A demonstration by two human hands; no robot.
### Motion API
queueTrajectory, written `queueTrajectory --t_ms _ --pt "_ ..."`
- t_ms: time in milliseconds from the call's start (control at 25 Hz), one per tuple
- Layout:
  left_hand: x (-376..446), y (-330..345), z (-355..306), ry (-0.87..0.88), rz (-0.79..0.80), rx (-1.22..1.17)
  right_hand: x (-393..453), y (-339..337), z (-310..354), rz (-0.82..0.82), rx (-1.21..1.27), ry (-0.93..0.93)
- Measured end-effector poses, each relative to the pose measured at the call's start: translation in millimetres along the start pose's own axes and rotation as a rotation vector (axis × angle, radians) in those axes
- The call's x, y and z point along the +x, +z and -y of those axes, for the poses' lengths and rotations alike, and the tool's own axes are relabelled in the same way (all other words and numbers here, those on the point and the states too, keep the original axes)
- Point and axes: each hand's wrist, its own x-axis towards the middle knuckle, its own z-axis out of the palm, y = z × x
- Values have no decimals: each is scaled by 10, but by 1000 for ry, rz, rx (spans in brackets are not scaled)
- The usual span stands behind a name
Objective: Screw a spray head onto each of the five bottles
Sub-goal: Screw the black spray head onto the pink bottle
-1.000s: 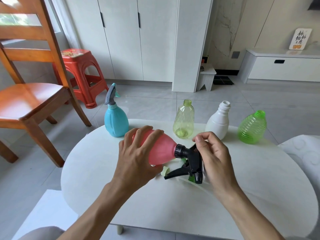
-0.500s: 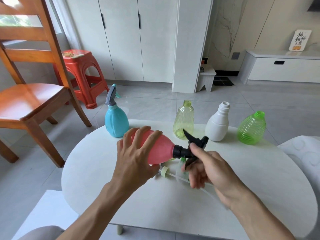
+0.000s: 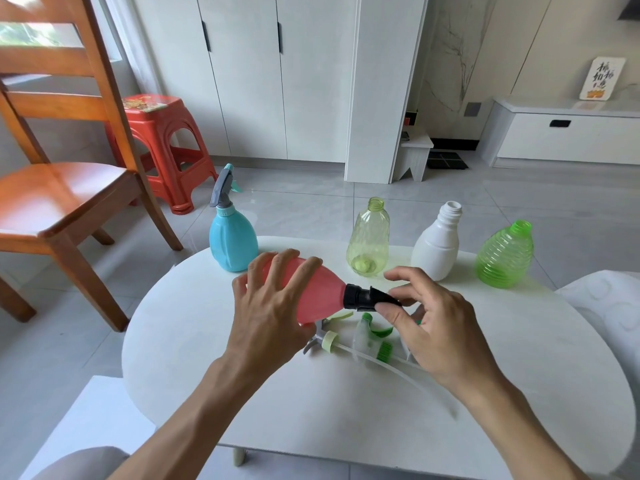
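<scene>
My left hand grips a pink bottle held on its side above the white table. A black spray head sits on its neck, and my right hand pinches that head with thumb and fingers. A blue bottle with a grey spray head stands at the back left. Three bottles with bare necks stand behind: a yellow-green one, a white one and a ribbed green one. Loose spray heads with green parts and tubes lie under my hands.
A wooden chair and a red plastic stool stand on the floor to the left. White cabinets fill the back wall. A white cushion lies at the table's right edge.
My right hand has turned the black spray head on the pink bottle's neck: its trigger pointed down, then up, and now my fingers cover most of it. The left hand kept its grip.
</scene>
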Motion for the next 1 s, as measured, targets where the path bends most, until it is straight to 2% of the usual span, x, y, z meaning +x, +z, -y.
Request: queueTrajectory --t_ms 200,360,560,800,1000 --pt "-40 -17 3 -14 23 -41 27 78 -14 -23 -108 -193" --pt "-55 -31 0 -11 16 -20 67 112 35 -44 -34 -167" --pt "-105 -8 -40 1 -79 51 20 124 31 -3 205 40" --pt "-113 33 -64 -1 -58 51 37 130 20 67 343 238" --pt "-95 65 -128 77 20 -79 67 80 3 56 933 709"
